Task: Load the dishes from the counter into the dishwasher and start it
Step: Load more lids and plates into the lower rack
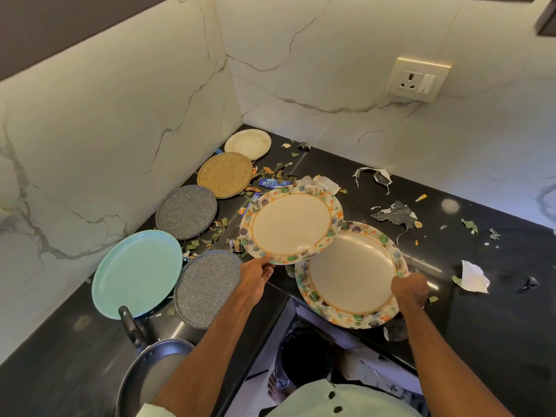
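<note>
Where the black worktop (496, 326) bends round its inner corner, a dark round container (304, 356) stands low in the gap, below the person's two forearms. At the near left a steel pan (156, 374) sits on the worktop, its black handle pointing away towards a mint-green plate (137, 273). Just right of that plate lies a pale grey speckled plate (204, 288), close beside the left forearm.

The left hand (255, 276) pinches the near rim of a floral plate (290, 225), thumb on top and fingers curled under it. This plate tilts up and overlaps the far-left rim of a second floral plate (350, 273). The right hand (410, 288) holds that second plate at its right rim with its fingers curled over the edge. The plate's near side juts past the worktop's corner; I cannot tell whether it rests on the worktop or is lifted.

Torn leaves, foil and paper scraps (394, 213) litter the worktop around and behind both floral plates. A crumpled white paper (474, 276) lies to the right of the right hand.

Further along the left wall sit a dark grey speckled plate (186, 212), then a gold textured plate (225, 174), with a blue wrapper (275, 182) just beside it. A cream plate (248, 144) lies in the far corner. A wall socket (416, 81) is set in the marble above.
</note>
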Demonstrator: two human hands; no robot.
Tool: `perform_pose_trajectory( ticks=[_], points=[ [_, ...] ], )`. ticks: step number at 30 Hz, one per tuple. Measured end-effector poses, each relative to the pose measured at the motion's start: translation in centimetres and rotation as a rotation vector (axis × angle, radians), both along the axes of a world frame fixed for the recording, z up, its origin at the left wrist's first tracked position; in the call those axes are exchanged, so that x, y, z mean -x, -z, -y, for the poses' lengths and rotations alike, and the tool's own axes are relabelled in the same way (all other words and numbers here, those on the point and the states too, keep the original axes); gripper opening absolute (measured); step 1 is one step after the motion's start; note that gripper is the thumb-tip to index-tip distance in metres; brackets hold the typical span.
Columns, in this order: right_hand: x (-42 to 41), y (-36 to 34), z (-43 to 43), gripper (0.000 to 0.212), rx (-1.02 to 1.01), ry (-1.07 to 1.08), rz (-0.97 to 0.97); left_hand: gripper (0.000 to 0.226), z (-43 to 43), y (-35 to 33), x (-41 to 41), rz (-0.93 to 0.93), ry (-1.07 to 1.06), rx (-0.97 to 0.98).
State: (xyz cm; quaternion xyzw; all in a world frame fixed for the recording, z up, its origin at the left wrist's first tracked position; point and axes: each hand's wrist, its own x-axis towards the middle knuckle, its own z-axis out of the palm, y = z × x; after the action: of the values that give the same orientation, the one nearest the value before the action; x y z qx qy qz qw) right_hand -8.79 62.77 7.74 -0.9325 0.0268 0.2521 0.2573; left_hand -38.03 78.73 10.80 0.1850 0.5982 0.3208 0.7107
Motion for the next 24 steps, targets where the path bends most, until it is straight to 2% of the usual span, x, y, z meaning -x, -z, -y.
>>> perform_pose_trajectory(
  ticks=[3, 7, 9, 13, 18, 21, 24],
  points=[
    [-0.8, -1.1, -0.5, 0.027, -0.116, -0.101, -0.008, 0.007, 0.4, 0.2, -0.2, 0.05, -0.027, 0.024],
    [-1.6, -4.8, -3.0, 0.039, -0.215, -0.273, 0.023, 0.01, 0.4, 0.0, -1.0, 0.073, -0.062, 0.023],
    [-1.8, -6.7, -4.2, 0.042, -0.224, -0.347, 0.1, 0.017, 0.1, -0.3, -1.2, 0.058, -0.077, -0.009],
    [-2.2, -10.3, -5.5, 0.03, -0.292, -0.448, 0.268, 0.02, -1.2, -1.0, -1.1, -0.043, -0.059, -0.159],
    [-3.3, -13.5, -5.4, 0.03, -0.323, -0.551, 0.392, 0.017, -2.6, -3.1, 1.1, -0.488, 0.096, -0.484],
    [-3.6, -14.9, -4.5, 0.027, -0.339, -0.579, 0.427, 0.022, -1.9, -6.2, 1.4, -0.795, 0.15, -0.733],
    [-3.1, -15.9, -2.9, 0.023, -0.363, -0.57, 0.459, 0.027, -1.3, -9.2, 1.0, -1.014, 0.189, -0.973]
  ],
)
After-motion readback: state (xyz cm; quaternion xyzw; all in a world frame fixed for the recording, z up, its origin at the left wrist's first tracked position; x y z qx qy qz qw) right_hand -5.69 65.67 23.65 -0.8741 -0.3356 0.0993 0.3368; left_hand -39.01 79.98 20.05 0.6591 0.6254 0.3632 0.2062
